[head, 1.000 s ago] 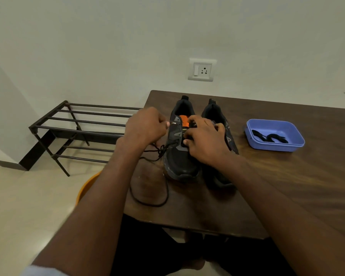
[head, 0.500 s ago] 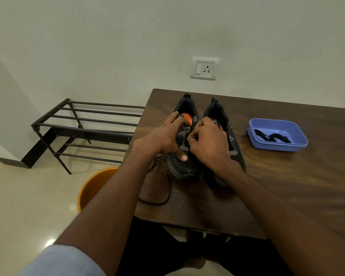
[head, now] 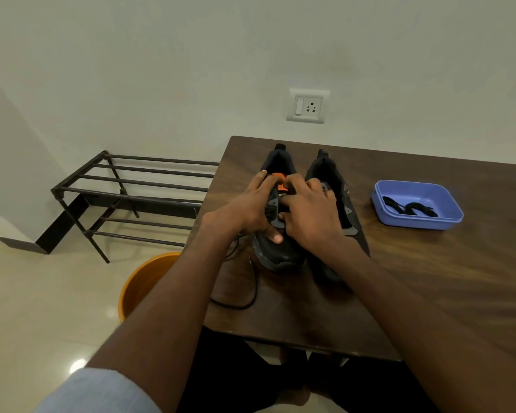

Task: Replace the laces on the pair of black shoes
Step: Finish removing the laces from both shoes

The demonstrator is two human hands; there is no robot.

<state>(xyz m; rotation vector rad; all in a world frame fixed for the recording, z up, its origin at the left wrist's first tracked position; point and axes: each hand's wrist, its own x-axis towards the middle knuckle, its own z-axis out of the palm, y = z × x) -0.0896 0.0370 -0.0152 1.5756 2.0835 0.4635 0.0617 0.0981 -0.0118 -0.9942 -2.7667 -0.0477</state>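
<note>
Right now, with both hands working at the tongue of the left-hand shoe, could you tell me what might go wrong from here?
1. The loose black lace trails toward the table edge; it might slip off, perhaps into the orange bucket.
2. Both the left hand and right hand cover the eyelets of the left-hand shoe, so one could get skipped.
3. Tugging may shove it into the other shoe.

Bare tabletop (head: pixel 447 272) lay open to the right, between the shoes (head: pixel 283 251) and the near edge. The blue tray (head: pixel 382 208) stood well apart on the far right. A loose lace (head: pixel 252 293) looped over the near-left corner. Off the left edge, an orange bucket (head: pixel 140 281) and a rack (head: pixel 125 192) filled the floor.
</note>
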